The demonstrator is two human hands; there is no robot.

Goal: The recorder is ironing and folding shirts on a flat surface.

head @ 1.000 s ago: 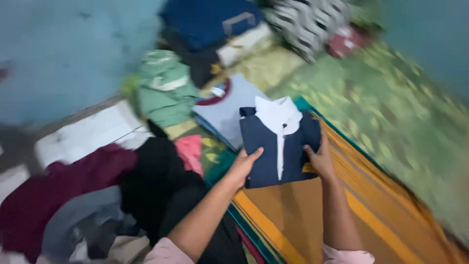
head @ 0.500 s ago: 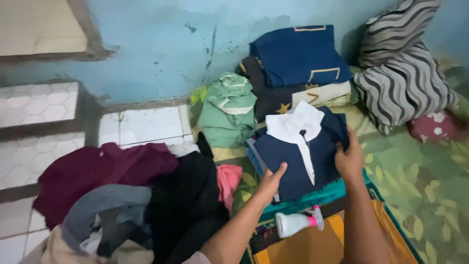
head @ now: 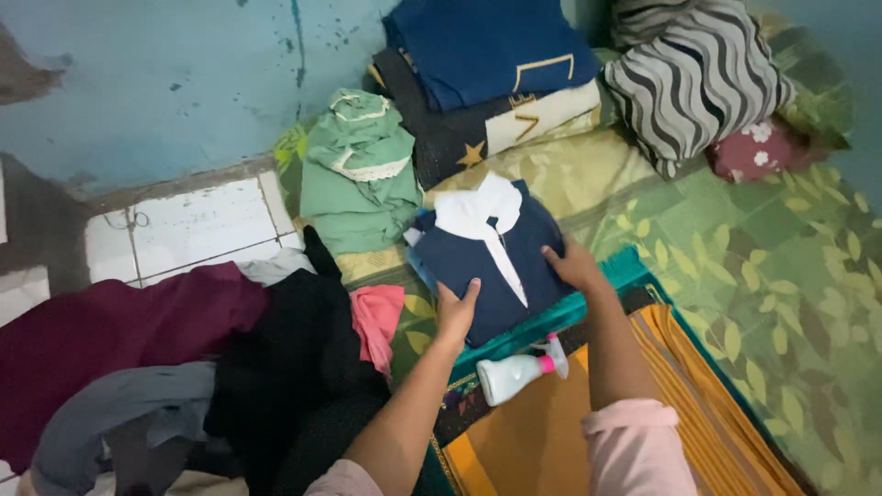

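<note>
Nearest the camera, an orange striped mat (head: pixel 551 441) lies on the floor with a white spray bottle (head: pixel 514 375) with a pink nozzle at its far edge. Just beyond it the left hand (head: pixel 456 312) and right hand (head: pixel 574 264) rest flat and apart on the near corners of a folded navy shirt with a white collar (head: pixel 496 257), pressing rather than gripping. A loose clothes heap (head: pixel 184 358) lies left, and farther back a folded green garment (head: pixel 360 174), stacked dark blankets (head: pixel 487 64) and a striped pillow (head: pixel 694 78) stand against the blue wall (head: pixel 138 83).

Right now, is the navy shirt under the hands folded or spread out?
Folded. The navy shirt is a compact rectangle, white collar on top, with the left hand and right hand flat on it.
</note>
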